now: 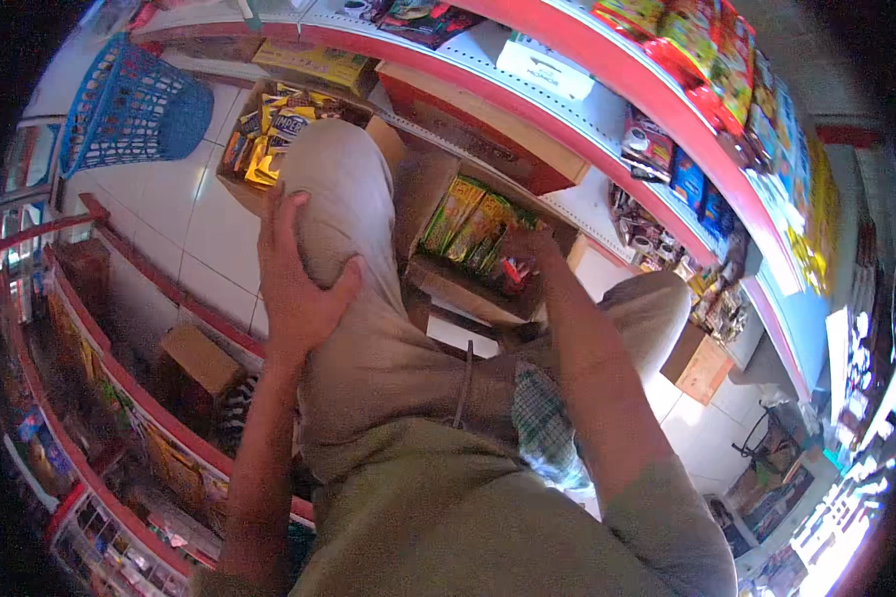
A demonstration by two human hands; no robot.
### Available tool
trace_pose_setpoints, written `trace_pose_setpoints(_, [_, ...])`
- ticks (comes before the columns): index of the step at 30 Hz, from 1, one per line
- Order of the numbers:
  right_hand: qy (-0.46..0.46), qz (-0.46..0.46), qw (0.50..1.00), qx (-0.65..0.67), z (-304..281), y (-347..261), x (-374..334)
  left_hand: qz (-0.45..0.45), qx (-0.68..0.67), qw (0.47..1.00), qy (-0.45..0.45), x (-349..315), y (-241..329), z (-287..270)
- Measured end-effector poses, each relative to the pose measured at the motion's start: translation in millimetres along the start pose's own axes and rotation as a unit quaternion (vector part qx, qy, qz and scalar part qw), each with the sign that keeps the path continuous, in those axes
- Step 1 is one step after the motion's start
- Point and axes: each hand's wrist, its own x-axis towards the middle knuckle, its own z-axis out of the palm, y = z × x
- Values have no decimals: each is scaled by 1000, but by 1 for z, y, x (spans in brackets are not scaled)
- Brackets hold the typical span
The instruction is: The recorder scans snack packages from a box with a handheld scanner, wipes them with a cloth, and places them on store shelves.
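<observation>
Centrally, in the head view, green-and-yellow packets (458, 219) are contained in an open carton (468, 289), partly covered by the right hand (534, 249), whose fingers are blurred; its grip cannot be told. The left hand (305, 298) is spread on the left knee (340, 174), by which a second carton (243, 191) is partly hidden.

Right grip (534, 249) at packets (465, 221), blue basket (174, 114)
</observation>
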Motion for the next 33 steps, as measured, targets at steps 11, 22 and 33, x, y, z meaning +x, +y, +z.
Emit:
trace_pose_setpoints(11, [204, -314, 870, 321, 4, -28, -348, 8, -320, 934, -161, -72, 84, 32])
trace_pose_setpoints(22, [479, -197, 852, -76, 133, -45, -449, -241, -831, 268, -423, -66, 109, 100])
trace_pose_setpoints(33, [543, -297, 786, 9, 136, -78, -429, -187, -841, 209, -462, -80, 145, 107])
